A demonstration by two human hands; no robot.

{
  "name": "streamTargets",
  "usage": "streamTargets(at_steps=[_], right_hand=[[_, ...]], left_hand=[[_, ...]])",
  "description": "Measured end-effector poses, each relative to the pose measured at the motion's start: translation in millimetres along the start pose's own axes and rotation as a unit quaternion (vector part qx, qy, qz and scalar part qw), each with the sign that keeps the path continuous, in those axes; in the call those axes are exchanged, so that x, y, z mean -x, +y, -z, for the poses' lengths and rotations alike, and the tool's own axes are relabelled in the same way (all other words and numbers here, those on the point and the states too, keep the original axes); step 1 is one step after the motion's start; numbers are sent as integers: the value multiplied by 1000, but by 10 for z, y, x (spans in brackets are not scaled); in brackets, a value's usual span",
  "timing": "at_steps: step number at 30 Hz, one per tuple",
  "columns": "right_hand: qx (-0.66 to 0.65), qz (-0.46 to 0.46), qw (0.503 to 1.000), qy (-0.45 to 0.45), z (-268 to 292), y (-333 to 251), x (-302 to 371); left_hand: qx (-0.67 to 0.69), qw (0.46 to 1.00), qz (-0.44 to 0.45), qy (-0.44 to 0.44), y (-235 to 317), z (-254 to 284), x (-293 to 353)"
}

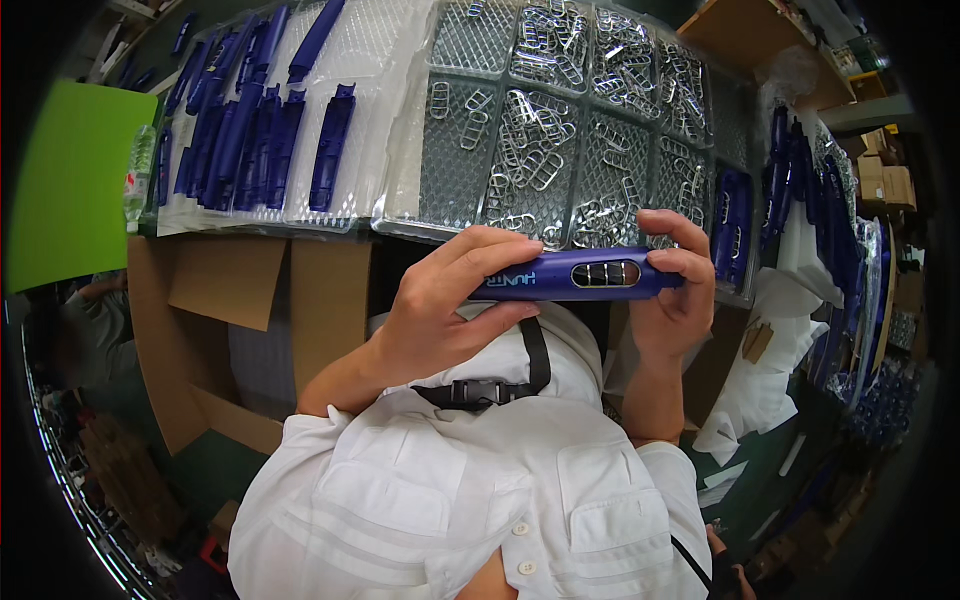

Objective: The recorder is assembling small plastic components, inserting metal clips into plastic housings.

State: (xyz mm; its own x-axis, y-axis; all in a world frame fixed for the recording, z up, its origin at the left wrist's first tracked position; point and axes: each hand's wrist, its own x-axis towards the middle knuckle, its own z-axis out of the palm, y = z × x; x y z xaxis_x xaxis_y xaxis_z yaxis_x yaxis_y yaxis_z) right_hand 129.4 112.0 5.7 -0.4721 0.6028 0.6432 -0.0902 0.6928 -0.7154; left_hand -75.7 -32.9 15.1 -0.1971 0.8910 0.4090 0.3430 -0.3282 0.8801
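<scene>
Held level in front of me is a long dark-blue plastic casing (pixel 555 277) with light-blue lettering. A chrome oval frame with several openings (pixel 605 274) sits in its upper face near the right end. My left hand (pixel 435 290) is closed around the casing's left end, fingers on top and thumb below. At the other end my right hand (pixel 675 285) grips the tip, its fingers curled and its index finger raised. Just beyond my hands lies a divided clear tray (pixel 445 190), with many loose chrome frames (pixel 530 140) in its compartments.
Blue casing parts (pixel 331 150) lie on a clear textured tray (pixel 368 95) at far left. More blue casings (pixel 733 225) stand right of the frames. A cardboard box (pixel 330 320) is open at near left. A plastic bottle (pixel 138 170) lies by a green board (pixel 80 180).
</scene>
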Motion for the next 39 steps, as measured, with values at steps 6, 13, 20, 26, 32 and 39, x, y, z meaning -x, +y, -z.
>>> streamTargets(at_steps=[6,13,20,26,32,39], right_hand=[[34,23,999,-16,1,103,-66],[-381,-287,878,-44,89,-15,-111],[-382,-304,872,-38,51,-177,-14],[-264,-380,886,18,80,-256,63],[-299,-420,855,62,75,-165,88],[-320,-427,844,43,98,-92,132]], left_hand=[[2,1000,10,4,-74,-12,-62],[-1,999,9,35,-163,-84,-75],[-91,996,-4,5,-153,-214,-121],[-1,997,71,-42,-134,-267,-191],[19,993,109,-46,-144,-351,-183],[-12,997,75,-20,-164,-420,-115]])
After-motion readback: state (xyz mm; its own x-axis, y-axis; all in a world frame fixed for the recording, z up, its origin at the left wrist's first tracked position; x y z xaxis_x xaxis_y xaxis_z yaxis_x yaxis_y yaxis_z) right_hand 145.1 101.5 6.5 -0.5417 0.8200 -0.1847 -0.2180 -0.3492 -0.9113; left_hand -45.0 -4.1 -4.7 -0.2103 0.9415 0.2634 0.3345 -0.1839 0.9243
